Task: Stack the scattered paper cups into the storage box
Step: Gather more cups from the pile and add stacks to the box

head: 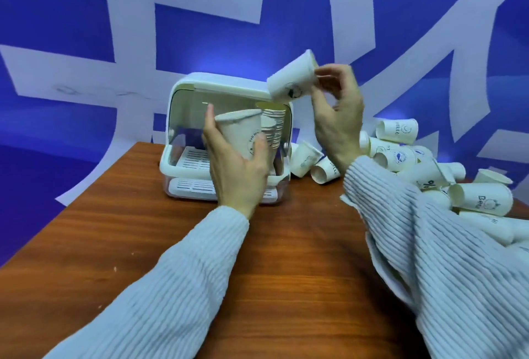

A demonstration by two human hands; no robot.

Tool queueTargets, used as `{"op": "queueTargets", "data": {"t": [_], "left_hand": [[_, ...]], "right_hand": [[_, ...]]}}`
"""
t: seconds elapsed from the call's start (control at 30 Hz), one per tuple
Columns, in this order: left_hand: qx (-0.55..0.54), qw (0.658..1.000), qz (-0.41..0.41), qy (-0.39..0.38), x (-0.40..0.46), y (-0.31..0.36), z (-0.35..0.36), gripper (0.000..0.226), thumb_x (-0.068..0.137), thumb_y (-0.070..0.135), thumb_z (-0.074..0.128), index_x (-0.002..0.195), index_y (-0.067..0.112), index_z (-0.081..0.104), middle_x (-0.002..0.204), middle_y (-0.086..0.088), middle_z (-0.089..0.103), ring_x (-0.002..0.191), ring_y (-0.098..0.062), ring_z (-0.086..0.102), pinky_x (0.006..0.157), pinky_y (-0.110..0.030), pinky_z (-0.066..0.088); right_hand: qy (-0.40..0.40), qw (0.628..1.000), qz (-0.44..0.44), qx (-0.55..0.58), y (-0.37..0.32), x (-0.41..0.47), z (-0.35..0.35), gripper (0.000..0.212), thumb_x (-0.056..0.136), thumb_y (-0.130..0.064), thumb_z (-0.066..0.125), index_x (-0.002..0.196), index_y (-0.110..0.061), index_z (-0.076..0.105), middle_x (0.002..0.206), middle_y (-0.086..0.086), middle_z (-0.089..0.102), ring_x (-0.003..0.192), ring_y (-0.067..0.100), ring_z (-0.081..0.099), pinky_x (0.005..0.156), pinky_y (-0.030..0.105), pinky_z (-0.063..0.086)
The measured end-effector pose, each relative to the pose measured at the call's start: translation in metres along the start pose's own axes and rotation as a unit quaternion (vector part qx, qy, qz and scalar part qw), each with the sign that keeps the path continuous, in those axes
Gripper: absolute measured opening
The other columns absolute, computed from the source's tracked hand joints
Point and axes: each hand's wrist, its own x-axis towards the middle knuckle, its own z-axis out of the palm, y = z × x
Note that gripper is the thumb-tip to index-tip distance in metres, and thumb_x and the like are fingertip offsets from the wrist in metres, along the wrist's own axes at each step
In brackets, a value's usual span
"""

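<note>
Two cups were in hand: the left hand (237, 167) gripped an upright cup (243, 135) before the open box (200, 135), fingers curled round it; the right hand (337, 112) pinched a tilted cup (292, 78) above. More cups (415, 169) lay heaped at right on the table (114, 244).

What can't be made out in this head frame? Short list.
- Stack of cups in the storage box: count and base unreadable; the left hand and its upright cup cover the lower part.
- Print on the cup pinched by the right hand: blurred, tilted.
- Cup pile: the right sleeve and the frame's right edge cut it off.
</note>
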Motion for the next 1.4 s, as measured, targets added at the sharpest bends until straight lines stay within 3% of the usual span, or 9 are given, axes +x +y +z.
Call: {"op": "queueTargets", "data": {"t": [0.07, 0.2, 0.37, 0.43, 0.63, 0.77, 0.97, 1.1, 1.4], "left_hand": [[-0.012, 1.000, -0.005, 0.026, 0.007, 0.001, -0.005, 0.087, 0.090, 0.024, 0.072, 0.158, 0.019, 0.018, 0.148, 0.011, 0.032, 0.137, -0.010, 0.038, 0.102, -0.001, 0.028], [-0.034, 0.998, -0.018, 0.044, 0.015, 0.004, -0.009, 0.085, 0.090, 0.026, 0.071, 0.157, 0.022, 0.019, 0.156, 0.000, 0.037, 0.137, -0.018, 0.044, 0.112, -0.040, 0.043], [-0.065, 0.996, -0.033, 0.058, 0.032, 0.013, -0.012, 0.077, 0.087, 0.027, 0.073, 0.150, 0.022, 0.030, 0.142, 0.001, 0.048, 0.124, -0.012, 0.053, 0.100, -0.022, 0.047], [-0.077, 0.995, -0.031, 0.054, 0.050, 0.016, -0.010, 0.071, 0.086, 0.025, 0.076, 0.143, 0.019, 0.034, 0.132, 0.003, 0.050, 0.114, -0.007, 0.056, 0.092, -0.014, 0.048], [-0.008, 0.997, 0.002, -0.076, 0.096, 0.013, 0.014, 0.072, 0.083, 0.029, 0.081, 0.140, 0.017, 0.039, 0.134, -0.002, 0.053, 0.118, -0.018, 0.055, 0.104, -0.034, 0.047], [0.098, 0.978, 0.020, -0.182, 0.096, -0.001, 0.022, 0.072, 0.083, 0.032, 0.082, 0.143, 0.016, 0.045, 0.137, -0.005, 0.059, 0.122, -0.021, 0.055, 0.098, -0.025, 0.040], [0.299, 0.915, 0.114, -0.248, 0.072, -0.020, 0.020, 0.076, 0.085, 0.069, 0.053, 0.145, 0.022, 0.050, 0.158, 0.004, 0.035, 0.136, -0.027, 0.044, 0.111, -0.047, 0.038], [0.272, 0.929, 0.051, -0.245, 0.052, -0.030, 0.021, 0.086, 0.082, 0.054, 0.073, 0.153, 0.028, 0.030, 0.153, -0.006, 0.033, 0.131, -0.033, 0.050, 0.105, -0.046, 0.042], [0.281, 0.951, -0.081, -0.096, 0.081, -0.036, 0.015, 0.083, 0.082, 0.046, 0.081, 0.146, 0.022, 0.033, 0.145, -0.013, 0.045, 0.124, -0.038, 0.055, 0.098, -0.047, 0.044]], "right_hand": [[-0.062, 0.998, -0.016, -0.010, -0.007, 0.001, 0.008, 0.019, 0.095, -0.001, 0.061, 0.112, -0.006, 0.066, 0.101, -0.015, 0.068, 0.100, 0.005, 0.067, 0.092, 0.029, 0.056], [-0.197, 0.979, 0.008, -0.057, 0.000, 0.001, 0.026, 0.020, 0.096, -0.007, 0.059, 0.109, -0.016, 0.071, 0.102, -0.010, 0.074, 0.098, 0.006, 0.069, 0.094, 0.037, 0.055], [-0.344, 0.930, 0.039, -0.121, 0.007, -0.013, 0.036, 0.027, 0.097, -0.011, 0.057, 0.116, -0.021, 0.075, 0.114, -0.009, 0.076, 0.110, 0.009, 0.067, 0.102, 0.035, 0.051], [-0.336, 0.934, 0.020, -0.123, 0.004, -0.022, 0.037, 0.030, 0.095, -0.011, 0.057, 0.118, -0.019, 0.076, 0.118, -0.005, 0.075, 0.114, 0.013, 0.065, 0.104, 0.032, 0.049], [-0.124, 0.986, 0.029, -0.111, 0.009, -0.066, 0.033, 0.025, 0.090, -0.015, 0.057, 0.111, -0.020, 0.069, 0.111, -0.002, 0.065, 0.110, 0.019, 0.059, 0.100, 0.037, 0.046], [-0.124, 0.985, 0.081, -0.088, 0.013, -0.097, 0.019, 0.022, 0.091, -0.016, 0.059, 0.110, -0.022, 0.067, 0.107, -0.008, 0.065, 0.106, 0.013, 0.059, 0.097, 0.033, 0.046], [-0.117, 0.978, 0.148, -0.085, 0.027, -0.139, 0.010, 0.025, 0.092, -0.018, 0.062, 0.115, -0.027, 0.064, 0.111, -0.016, 0.063, 0.109, 0.005, 0.057, 0.098, 0.033, 0.048], [-0.111, 0.973, 0.192, -0.064, 0.029, -0.147, 0.007, 0.030, 0.092, -0.026, 0.059, 0.121, -0.033, 0.061, 0.117, -0.016, 0.062, 0.114, 0.009, 0.059, 0.101, 0.041, 0.049], [-0.114, 0.970, 0.207, -0.059, 0.027, -0.146, 0.002, 0.034, 0.094, -0.023, 0.062, 0.124, -0.037, 0.057, 0.116, -0.021, 0.062, 0.113, 0.006, 0.057, 0.099, 0.041, 0.050]]}}
